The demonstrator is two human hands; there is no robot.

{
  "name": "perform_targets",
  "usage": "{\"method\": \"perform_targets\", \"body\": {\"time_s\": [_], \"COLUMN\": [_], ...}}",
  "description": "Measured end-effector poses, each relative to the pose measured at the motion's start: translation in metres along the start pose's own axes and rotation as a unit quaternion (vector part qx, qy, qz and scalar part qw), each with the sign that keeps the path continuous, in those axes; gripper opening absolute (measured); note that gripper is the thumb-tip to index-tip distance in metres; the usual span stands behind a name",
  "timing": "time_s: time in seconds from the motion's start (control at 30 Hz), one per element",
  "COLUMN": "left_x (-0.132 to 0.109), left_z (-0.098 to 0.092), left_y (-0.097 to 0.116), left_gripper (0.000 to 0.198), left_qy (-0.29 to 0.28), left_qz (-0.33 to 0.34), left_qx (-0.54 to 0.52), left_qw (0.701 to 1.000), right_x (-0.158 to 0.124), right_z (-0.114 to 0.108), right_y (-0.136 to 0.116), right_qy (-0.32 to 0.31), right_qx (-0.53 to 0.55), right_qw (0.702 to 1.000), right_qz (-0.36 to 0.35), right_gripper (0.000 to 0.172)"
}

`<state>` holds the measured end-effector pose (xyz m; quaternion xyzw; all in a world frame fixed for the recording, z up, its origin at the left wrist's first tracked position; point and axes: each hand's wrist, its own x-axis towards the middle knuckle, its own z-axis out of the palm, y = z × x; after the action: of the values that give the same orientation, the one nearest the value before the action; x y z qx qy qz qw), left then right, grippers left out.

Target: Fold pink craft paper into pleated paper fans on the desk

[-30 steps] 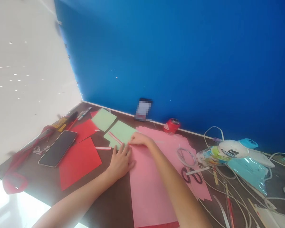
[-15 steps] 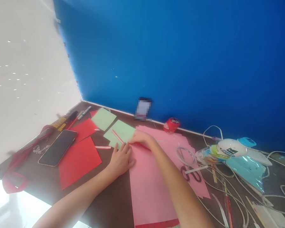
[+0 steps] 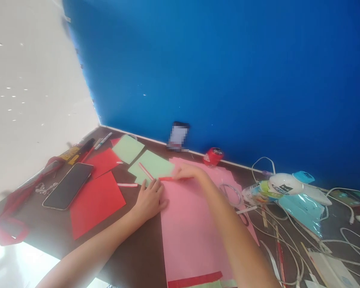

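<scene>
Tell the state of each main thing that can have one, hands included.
Left hand, palm down
Right hand, fingers bent
Thin red paper strip, straight
Black rectangular smartphone, screen dark
Large pink paper sheets, flat
Green paper pieces, flat
Red paper pieces, flat
White plastic bottle, blue top on
Black scissors, mostly hidden, state unclear

Glare whitens the lower left, haze softens the brown tabletop [image 3: 138, 256], and the blue wall [image 3: 228, 72] darkens rightward

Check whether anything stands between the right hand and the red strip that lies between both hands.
Nothing visible does: the right hand appears to touch the red strip, and the left hand rests by its left end.
</scene>
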<state>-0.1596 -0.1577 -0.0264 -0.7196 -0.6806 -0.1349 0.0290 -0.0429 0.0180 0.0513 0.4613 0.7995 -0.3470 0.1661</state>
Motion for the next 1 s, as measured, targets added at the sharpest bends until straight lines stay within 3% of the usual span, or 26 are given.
{"method": "perform_targets", "body": {"time_s": [0.17, 0.47, 1.0], "left_x": [0.0, 0.0, 0.001], "left_z": [0.001, 0.0, -0.003], "left_y": [-0.001, -0.001, 0.001], "left_gripper": [0.038, 0.032, 0.031], "left_qy": [0.006, 0.008, 0.0], "left_qz": [0.006, 0.008, 0.009], "left_qx": [-0.004, -0.003, 0.012], "left_qw": [1.0, 1.0, 1.0], "right_x": [-0.008, -0.007, -0.01], "right_z": [-0.001, 0.01, 0.02], "right_y": [0.019, 0.048, 0.054], "right_qy": [-0.007, 0.08, 0.136], "right_qx": [0.045, 0.136, 0.153], "right_qw": [0.999, 0.987, 0.979], "right_qz": [-0.016, -0.036, -0.024], "right_gripper": [0.019, 0.023, 0.018]}}
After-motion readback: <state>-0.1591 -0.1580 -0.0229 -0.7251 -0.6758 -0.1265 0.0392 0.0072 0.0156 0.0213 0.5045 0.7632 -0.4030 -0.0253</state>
